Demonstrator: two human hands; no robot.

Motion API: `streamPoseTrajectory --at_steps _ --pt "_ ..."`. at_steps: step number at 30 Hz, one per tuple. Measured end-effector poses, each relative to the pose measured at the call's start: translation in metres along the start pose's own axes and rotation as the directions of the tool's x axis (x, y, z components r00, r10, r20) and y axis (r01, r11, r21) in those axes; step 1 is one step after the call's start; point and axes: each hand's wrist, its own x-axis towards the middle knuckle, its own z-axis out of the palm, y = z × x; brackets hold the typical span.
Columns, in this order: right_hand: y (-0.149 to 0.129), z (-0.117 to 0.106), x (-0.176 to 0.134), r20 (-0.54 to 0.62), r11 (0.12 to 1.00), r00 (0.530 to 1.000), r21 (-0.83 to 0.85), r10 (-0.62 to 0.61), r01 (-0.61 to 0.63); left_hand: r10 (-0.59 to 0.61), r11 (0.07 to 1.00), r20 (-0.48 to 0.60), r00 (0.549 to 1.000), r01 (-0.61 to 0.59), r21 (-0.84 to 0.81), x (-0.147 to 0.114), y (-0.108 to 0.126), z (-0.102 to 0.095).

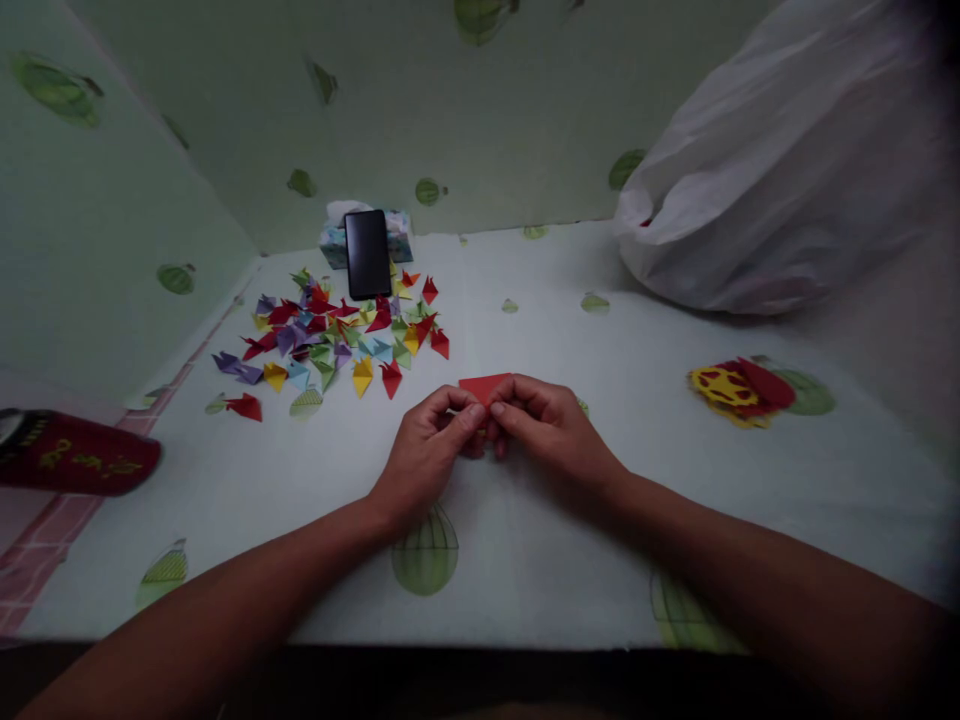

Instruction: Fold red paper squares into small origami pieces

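Note:
Between both hands is a small piece of red paper (484, 384), its top edge showing above my fingertips. My left hand (442, 425) pinches its near left side with thumb and fingers. On the other side my right hand (536, 420) grips it the same way, fingertips touching those of the left. The lower part of the paper is hidden behind the fingers, so its folds cannot be made out. Up and to the left lies a spread of small folded paper cranes (322, 335) in red, yellow, green, blue and purple.
A black phone (367, 255) leans on a tissue box (401, 235) against the back wall. At left is a red can (82, 455). A white plastic bag (750, 190) stands at the back right, with yellow and red cut-out pieces (739, 390) in front of it.

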Motion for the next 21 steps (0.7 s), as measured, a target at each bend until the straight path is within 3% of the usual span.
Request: streamPoseTrajectory --at_steps 5,11,17,21 --pt "0.0006 -0.0002 0.0009 0.023 1.0 1.0 0.03 -0.001 0.0 -0.039 0.994 0.016 0.999 0.04 -0.101 0.0008 -0.0021 0.001" --pt "-0.0006 -0.0004 0.0007 0.023 1.0 1.0 0.012 0.014 -0.014 -0.015 0.997 0.009 1.0 0.016 -0.08 0.0006 -0.0022 0.0006" --pt "-0.002 -0.001 0.0007 0.057 0.999 0.998 0.039 0.012 -0.015 -0.074 0.969 0.052 0.996 0.084 -0.234 0.0026 -0.0036 0.0027" --pt "-0.0008 -0.0018 0.0014 0.04 0.999 0.999 0.039 -0.006 0.004 -0.065 0.984 0.02 0.998 0.067 -0.168 0.0015 -0.0028 0.0017"
